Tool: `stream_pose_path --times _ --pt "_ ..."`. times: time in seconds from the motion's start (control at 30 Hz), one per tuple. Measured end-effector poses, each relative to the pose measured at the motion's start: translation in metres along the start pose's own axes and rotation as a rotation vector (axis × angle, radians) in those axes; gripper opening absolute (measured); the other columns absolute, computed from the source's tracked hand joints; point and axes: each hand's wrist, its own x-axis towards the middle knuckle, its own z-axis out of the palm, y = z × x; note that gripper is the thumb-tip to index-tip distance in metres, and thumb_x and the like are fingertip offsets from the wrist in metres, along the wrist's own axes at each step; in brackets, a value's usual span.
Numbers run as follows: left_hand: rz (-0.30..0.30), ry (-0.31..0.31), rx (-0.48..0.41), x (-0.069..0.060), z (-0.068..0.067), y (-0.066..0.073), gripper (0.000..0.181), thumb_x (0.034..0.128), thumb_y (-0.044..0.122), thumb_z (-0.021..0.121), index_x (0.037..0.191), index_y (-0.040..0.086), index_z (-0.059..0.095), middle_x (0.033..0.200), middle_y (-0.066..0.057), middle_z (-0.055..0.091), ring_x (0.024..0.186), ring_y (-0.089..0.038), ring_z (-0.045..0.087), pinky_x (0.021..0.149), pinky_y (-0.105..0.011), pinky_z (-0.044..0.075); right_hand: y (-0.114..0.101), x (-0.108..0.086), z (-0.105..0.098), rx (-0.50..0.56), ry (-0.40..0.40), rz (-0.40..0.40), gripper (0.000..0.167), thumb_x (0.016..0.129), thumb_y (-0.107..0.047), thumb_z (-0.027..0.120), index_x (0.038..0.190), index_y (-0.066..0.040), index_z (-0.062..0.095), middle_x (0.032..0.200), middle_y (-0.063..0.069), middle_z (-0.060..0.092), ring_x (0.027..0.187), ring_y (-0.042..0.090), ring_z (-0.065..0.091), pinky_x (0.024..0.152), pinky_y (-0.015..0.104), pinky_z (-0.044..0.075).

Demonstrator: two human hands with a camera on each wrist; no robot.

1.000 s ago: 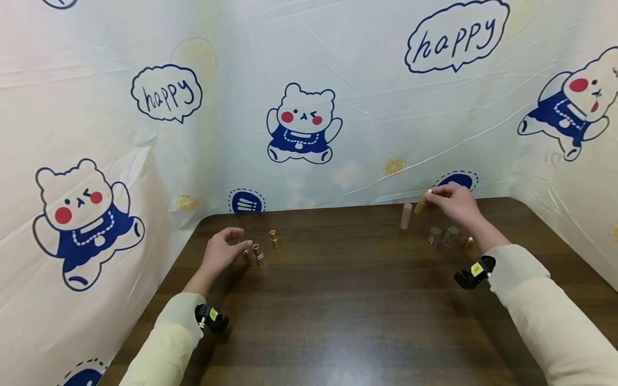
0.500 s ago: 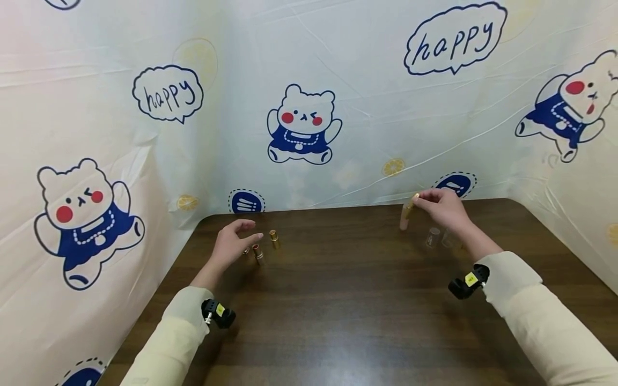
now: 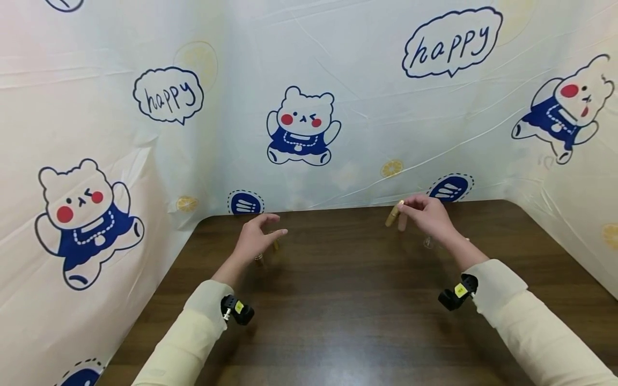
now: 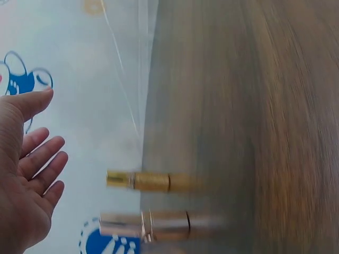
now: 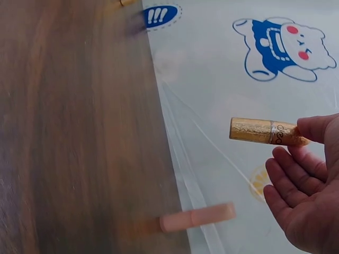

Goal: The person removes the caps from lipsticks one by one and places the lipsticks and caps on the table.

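- Gold tube (image 5: 251, 130): I have it up off the table (image 3: 328, 311), right of centre in the head view, close to where the table's far edge shows. It leans, its upper end at my fingertips and its lower end pointing toward the lower left of the frame.
- My right hand (image 3: 429, 217) pinches that upper end between thumb and forefinger; the other fingers are loosely bent and hold nothing.
- My left hand (image 3: 256, 236), left of centre, has hold of nothing: thumb spread wide from the fingers, which are relaxed and slightly bent.
- Done, as far as I can judge: the tube is picked up and clear of the wood. Left: it is not yet set down, so I take this for the middle of a carry.
- Other pieces stand on the table: a pink tube (image 5: 196, 217) just beside my right fingers, a clear cap (image 3: 427, 243) near my right wrist, and a second gold tube (image 4: 151, 181) and a rose tube (image 4: 167, 225) near my left hand.
- The held tube looks shiny, with a rough, crinkled surface, a thin ring around it and dark lettering beside that ring. My fingertips partly hide its upper end.
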Motion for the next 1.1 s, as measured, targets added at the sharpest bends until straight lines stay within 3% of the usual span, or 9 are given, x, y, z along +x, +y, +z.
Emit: stream_pose_path --times 0.17,0.4,0.53,0.77,0.93,1.1 --pt "0.045 -0.033 0.007 0.003 0.014 0.012 0.045 0.0864 0.031 0.075 0.123 0.008 0.062 0.124 -0.008 0.062 0.119 -0.028 0.055 0.098 -0.046 0.043 -0.006 -0.003 0.012 0.048 -0.005 0.017 0.041 0.096 -0.036 0.061 0.112 0.001 0.064 0.106 0.014 0.061 0.095 0.023 0.052 0.082 0.035 0.043" --pt "0.082 -0.066 -0.013 0.006 0.033 0.027 0.043 0.0863 0.031 0.076 0.121 0.009 0.063 0.122 -0.008 0.063 0.118 -0.027 0.055 0.099 -0.047 0.041 -0.010 -0.006 0.026 0.096 -0.006 -0.007 0.033 0.096 -0.027 0.064 0.108 0.003 0.065 0.097 0.010 0.063 0.074 0.017 0.056 0.067 0.029 0.049" --pt "0.093 -0.074 -0.019 0.007 0.042 0.035 0.041 0.0853 0.031 0.077 0.119 0.011 0.064 0.120 -0.008 0.064 0.114 -0.026 0.057 0.096 -0.046 0.044 -0.012 -0.008 0.033 0.094 -0.008 -0.005 0.033 0.096 -0.027 0.063 0.108 0.004 0.065 0.096 0.010 0.062 0.080 0.016 0.052 0.065 0.026 0.047" --pt "0.127 -0.123 -0.067 0.009 0.059 0.042 0.040 0.0853 0.029 0.077 0.118 0.009 0.065 0.118 -0.011 0.065 0.112 -0.029 0.058 0.095 -0.047 0.044 -0.014 -0.011 0.046 0.101 -0.013 0.007 0.034 0.096 -0.028 0.063 0.107 0.004 0.065 0.102 0.013 0.062 0.090 0.021 0.052 0.074 0.028 0.045" --pt "0.148 -0.154 -0.074 0.009 0.070 0.047 0.039 0.0851 0.031 0.077 0.116 0.010 0.066 0.114 -0.005 0.066 0.109 -0.023 0.059 0.094 -0.043 0.046 -0.017 -0.012 0.056 0.125 -0.030 0.002 0.032 0.096 -0.026 0.064 0.107 0.004 0.065 0.101 0.012 0.064 0.090 0.019 0.054 0.076 0.029 0.046" --pt "0.168 -0.209 -0.107 0.010 0.082 0.052 0.039 0.0861 0.031 0.076 0.116 0.008 0.065 0.116 -0.010 0.066 0.109 -0.024 0.060 0.094 -0.046 0.045 -0.020 -0.013 0.066 0.148 -0.033 -0.007 0.028 0.095 -0.022 0.064 0.104 0.005 0.066 0.097 0.012 0.066 0.088 0.019 0.056 0.075 0.029 0.047"
